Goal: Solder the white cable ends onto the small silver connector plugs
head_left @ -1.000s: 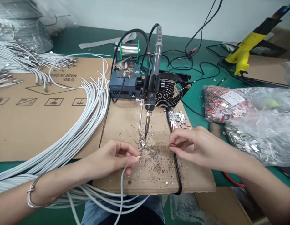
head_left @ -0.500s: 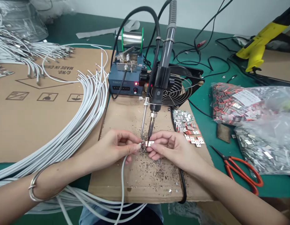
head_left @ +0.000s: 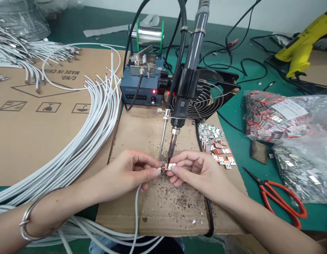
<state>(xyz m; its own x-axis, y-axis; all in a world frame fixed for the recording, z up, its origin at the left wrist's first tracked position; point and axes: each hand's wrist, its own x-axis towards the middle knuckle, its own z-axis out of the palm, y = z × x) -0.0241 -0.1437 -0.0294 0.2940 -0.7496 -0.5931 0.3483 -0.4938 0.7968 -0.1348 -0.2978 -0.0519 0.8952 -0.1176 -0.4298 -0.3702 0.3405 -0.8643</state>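
My left hand (head_left: 142,169) pinches a white cable (head_left: 137,208) close to its end, and the rest of the cable hangs down over the board's front edge. Between thumb and fingers of my right hand (head_left: 192,169) is a small USB connector (head_left: 171,165), metal with a red-orange part. Cable end and connector meet under the tip of a soldering iron (head_left: 171,148) fixed in a stand. A thin metal solder feed tube (head_left: 163,139) comes down beside the tip. Whether the wires touch the contacts is too small to tell.
A blue solder feeder (head_left: 142,88) with a solder spool (head_left: 150,37) and a fan (head_left: 203,100) stand behind. White cables (head_left: 94,123) lie left. Loose connectors (head_left: 218,151), bagged parts (head_left: 274,116) and red-handled cutters (head_left: 282,201) are at right. Solder crumbs dot the cardboard (head_left: 123,218).
The view has shifted slightly. Both hands still hold the cable and the connector under the iron tip; the connector's red part shows more clearly now.
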